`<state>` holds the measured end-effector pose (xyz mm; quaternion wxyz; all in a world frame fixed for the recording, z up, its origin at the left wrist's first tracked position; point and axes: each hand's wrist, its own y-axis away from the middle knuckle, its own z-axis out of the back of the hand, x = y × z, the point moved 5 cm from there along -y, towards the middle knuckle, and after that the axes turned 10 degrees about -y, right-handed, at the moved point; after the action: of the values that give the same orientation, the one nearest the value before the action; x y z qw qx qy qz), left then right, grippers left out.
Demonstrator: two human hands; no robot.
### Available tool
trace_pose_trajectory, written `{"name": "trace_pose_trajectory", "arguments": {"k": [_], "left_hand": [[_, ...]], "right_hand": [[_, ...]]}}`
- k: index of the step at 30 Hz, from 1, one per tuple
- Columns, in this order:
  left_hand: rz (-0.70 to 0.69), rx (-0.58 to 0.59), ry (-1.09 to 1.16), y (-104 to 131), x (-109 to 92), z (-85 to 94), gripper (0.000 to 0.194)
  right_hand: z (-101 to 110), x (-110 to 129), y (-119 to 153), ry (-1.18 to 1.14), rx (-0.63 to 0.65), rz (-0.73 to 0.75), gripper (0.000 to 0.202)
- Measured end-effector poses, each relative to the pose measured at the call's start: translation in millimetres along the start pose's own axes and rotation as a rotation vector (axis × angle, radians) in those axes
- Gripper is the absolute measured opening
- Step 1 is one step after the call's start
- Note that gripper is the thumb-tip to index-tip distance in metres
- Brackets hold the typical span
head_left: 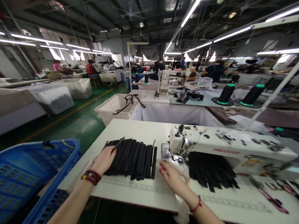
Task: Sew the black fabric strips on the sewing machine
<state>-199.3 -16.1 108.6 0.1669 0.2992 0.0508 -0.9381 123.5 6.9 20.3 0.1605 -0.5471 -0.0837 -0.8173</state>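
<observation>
My left hand (105,160) is at the left end of a row of black fabric strips (133,158) laid side by side on the white sewing table. Its fingers are closed on one black strip (119,143), which slants up above the others. My right hand (170,175) hovers by the needle plate of a white sewing machine (205,143), fingers loosely apart with nothing visible in them. Between the hands, one strip (154,162) lies slightly apart at the row's right end. A second heap of black strips (211,170) lies under the machine arm.
A blue plastic basket (69,161) stands left of the table. Small scissors (272,198) with reddish handles lie at the right. Behind the table is a white-lined bin (169,113). Two black thread cones (227,93) stand farther back. A ruler scale (140,185) runs along the front.
</observation>
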Motion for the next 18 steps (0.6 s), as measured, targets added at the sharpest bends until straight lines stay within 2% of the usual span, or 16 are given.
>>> {"name": "trace_pose_trajectory", "arguments": {"k": [3,7,12,18], "left_hand": [[-0.012,0.122,-0.149,-25.8,-7.7,-12.8,0.024],[-0.023,0.221,-0.205,-37.0,-23.1,-43.7,0.027],[0.013,0.286,-0.087,-37.6,-41.5,-85.8,0.030],[0.097,0.343,0.267,-25.1,-57.8,-128.1,0.034]], "right_hand": [[-21.0,-1.9,-45.1,-0.061,-0.041,-0.097,0.025],[-41.0,-7.8,-81.8,-0.153,-0.043,-0.208,0.027],[-62.5,-10.8,-92.6,-0.274,-0.048,-0.302,0.030],[-61.9,-9.4,-93.6,-0.397,-0.145,-0.289,0.033]]}}
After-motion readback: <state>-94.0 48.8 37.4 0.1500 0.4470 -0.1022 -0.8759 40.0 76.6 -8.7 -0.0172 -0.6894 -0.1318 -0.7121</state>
